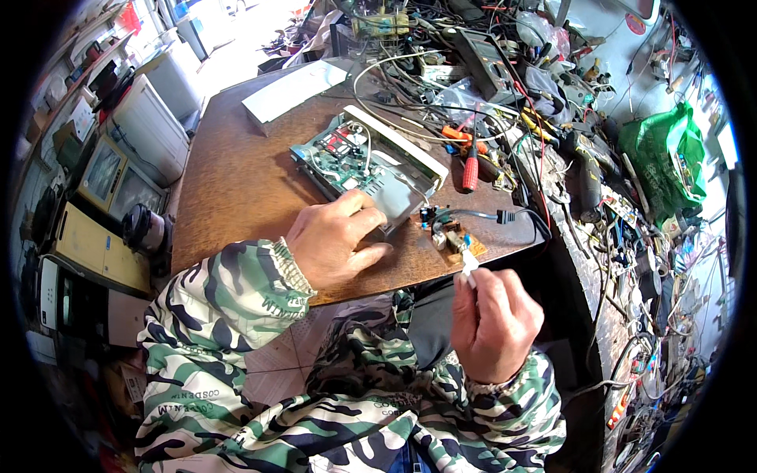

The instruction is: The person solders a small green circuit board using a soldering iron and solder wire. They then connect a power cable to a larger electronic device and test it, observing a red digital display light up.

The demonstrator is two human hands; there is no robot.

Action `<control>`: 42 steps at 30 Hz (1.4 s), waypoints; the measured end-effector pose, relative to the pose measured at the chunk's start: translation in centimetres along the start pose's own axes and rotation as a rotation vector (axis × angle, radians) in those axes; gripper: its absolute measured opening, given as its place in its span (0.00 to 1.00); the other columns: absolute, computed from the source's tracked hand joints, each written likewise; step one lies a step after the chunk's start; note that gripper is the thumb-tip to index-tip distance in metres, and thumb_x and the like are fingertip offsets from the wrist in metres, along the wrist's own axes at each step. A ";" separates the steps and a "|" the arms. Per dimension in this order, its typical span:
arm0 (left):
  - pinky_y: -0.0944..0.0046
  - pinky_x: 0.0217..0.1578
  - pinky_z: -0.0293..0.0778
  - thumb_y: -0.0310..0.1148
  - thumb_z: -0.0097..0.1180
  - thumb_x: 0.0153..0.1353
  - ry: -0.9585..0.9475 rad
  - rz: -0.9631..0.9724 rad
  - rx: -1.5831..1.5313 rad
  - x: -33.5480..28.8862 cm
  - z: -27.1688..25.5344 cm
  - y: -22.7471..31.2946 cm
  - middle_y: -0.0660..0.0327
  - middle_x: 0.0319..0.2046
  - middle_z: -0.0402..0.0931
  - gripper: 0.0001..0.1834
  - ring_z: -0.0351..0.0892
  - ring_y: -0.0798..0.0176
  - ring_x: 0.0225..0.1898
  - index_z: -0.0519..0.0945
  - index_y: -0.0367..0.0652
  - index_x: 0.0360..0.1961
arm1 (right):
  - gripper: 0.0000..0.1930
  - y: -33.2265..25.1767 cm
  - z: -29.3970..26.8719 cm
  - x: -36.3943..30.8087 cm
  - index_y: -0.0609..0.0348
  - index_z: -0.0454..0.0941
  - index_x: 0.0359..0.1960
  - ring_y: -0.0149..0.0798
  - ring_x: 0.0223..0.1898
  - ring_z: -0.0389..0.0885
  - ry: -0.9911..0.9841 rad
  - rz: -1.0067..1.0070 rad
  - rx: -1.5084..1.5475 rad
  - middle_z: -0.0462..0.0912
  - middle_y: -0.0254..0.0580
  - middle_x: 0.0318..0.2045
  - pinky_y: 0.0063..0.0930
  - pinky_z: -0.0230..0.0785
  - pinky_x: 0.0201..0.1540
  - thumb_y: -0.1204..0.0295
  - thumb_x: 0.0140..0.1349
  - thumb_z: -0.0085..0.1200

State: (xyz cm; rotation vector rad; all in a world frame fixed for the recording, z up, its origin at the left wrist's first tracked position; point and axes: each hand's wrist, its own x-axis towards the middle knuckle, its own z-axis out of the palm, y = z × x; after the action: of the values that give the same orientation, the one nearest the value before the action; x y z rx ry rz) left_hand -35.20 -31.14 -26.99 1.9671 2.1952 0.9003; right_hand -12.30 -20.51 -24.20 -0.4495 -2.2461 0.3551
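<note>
- Fingers [494, 292] of the right hand [498, 327] show first in the head view, and they are pinching a small white piece [469, 268] between the thumb and the fingertips.
- It is too small to tell just what this white piece is. It sits near the front edge of the brown table [225, 154], and its far end is just by a little circuit board [451, 239].
- That little board lies flat near the table's front right corner, with small parts standing on it.
- A grey cable [471, 211] lies behind it, and a black plug [505, 216] lies to the right.
- On the left hand [335, 236], the fingers are bent and a bit spread, with a gap between the thumb and the first finger.
- This hand is right by the near corner of an open metal box [430, 162]. I cannot tell if the fingertips touch it.
- Inside the box is a green board [335, 162] with white wires on it.
- Past the box, a flat white panel [293, 94] lies on the table.
- To the right of the box is a screwdriver with a red handle [471, 169].
- Farther right, there is a big messy pile of wires and tools, and a green bag [670, 154].
</note>
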 end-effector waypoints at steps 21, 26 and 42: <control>0.58 0.48 0.81 0.14 0.66 0.47 0.168 -0.236 0.101 -8.0 -8.4 -6.7 0.52 0.51 0.80 0.18 0.83 0.54 0.50 0.80 0.39 0.40 | 0.06 -0.4 0.6 12.1 0.69 0.84 0.35 0.34 0.23 0.75 -0.196 -0.205 0.455 0.78 0.42 0.22 0.28 0.65 0.29 0.76 0.64 0.60; 0.65 0.50 0.80 0.11 0.57 0.57 0.124 -0.448 -0.067 -9.2 -10.8 -12.0 0.58 0.51 0.82 0.22 0.84 0.62 0.50 0.81 0.39 0.52 | 0.08 -1.6 3.6 13.9 0.69 0.84 0.36 0.36 0.25 0.79 -0.254 -0.266 0.505 0.82 0.46 0.24 0.29 0.70 0.31 0.74 0.66 0.61; 0.58 0.57 0.76 0.28 0.61 0.65 0.301 -0.509 -0.081 -9.9 -12.9 -13.4 0.55 0.51 0.81 0.08 0.80 0.60 0.53 0.85 0.37 0.42 | 0.14 -1.6 9.0 10.3 0.69 0.83 0.34 0.28 0.23 0.70 -0.149 0.131 0.735 0.76 0.37 0.20 0.26 0.64 0.27 0.66 0.71 0.61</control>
State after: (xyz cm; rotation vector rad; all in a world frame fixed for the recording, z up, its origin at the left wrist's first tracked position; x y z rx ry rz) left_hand -50.66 -45.42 -25.65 1.1990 2.5827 1.2229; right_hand -25.80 -18.51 -22.51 -0.1753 -2.0393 1.2555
